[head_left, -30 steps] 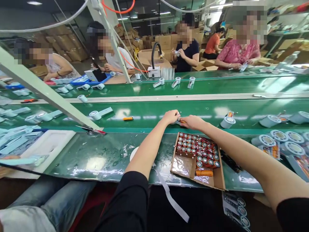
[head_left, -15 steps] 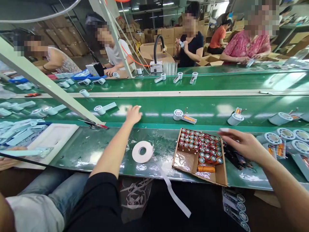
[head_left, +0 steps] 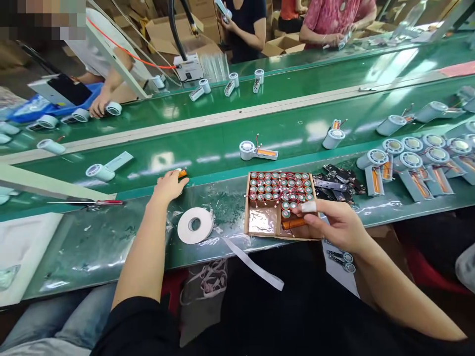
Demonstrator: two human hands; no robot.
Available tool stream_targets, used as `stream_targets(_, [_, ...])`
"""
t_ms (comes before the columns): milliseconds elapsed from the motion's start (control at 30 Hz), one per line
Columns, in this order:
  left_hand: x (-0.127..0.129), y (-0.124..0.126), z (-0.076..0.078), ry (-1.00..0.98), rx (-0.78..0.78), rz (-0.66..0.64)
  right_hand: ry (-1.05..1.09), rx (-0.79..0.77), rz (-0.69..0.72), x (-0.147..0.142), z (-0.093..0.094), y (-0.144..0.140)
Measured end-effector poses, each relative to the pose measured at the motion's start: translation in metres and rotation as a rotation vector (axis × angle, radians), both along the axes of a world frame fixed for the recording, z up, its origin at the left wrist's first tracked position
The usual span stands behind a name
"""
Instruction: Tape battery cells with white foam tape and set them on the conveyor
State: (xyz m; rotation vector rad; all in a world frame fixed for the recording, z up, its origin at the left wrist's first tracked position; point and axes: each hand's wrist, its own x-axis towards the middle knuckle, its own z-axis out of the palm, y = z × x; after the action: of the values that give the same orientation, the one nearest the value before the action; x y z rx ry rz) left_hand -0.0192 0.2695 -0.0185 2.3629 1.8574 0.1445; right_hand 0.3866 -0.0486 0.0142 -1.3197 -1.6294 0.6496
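Observation:
My left hand is over the near edge of the green belt, its fingers closed on a small orange battery that shows past the fingertips. My right hand reaches into a cardboard box of upright batteries with red wires. Its thumb and wrapped forefinger are bent together at a battery near the box's front right; the fingers partly hide it. Another orange battery lies on its side there. Between my hands, a roll of white tape lies flat, its loose strip hanging over the table edge.
Light-blue fan housings lie on the belt, several with orange batteries in their handles. More housings cluster at right beside black circuit boards. Red-handled scissors and a white foam tray are at left. Co-workers sit across the belt.
My right hand has moved from beyond the box's right side down onto the batteries. An orange battery now shows at my left fingertips. The view has turned and tipped down.

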Motion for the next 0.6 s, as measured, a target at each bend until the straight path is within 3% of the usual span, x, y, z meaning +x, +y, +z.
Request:
stream_targets(133, [-0.024, -0.006, 0.007, 0.002, 0.048, 0.079, 0.166, -0.011, -0.079, -0.002, -0.010, -0.009])
stream_targets(267, [0.005, -0.037, 0.027, -0.134, 0.157, -0.027, 0.375, -0.007, -0.075, -0.022, -0.009, -0.004])
stream_targets(333, [0.031, -0.069, 0.041, -0.289, 0.196, -0.070, 0.479, -0.023, -0.007, -0.036, -0.001, 0.002])
stream_targets(433, [0.067, -0.139, 0.056, -0.584, 0.320, -0.126, 0.696, -0.136, 0.115, -0.059, 0.010, 0.010])
stream_targets(533, [0.095, -0.210, 0.055, -0.727, 0.501, -0.213, 0.888, -0.240, 0.208, -0.081, 0.010, 0.014])
stream_targets(600, [0.111, -0.244, 0.045, -0.803, 0.518, -0.275, 0.945, -0.245, 0.187, -0.092, 0.005, 0.014])
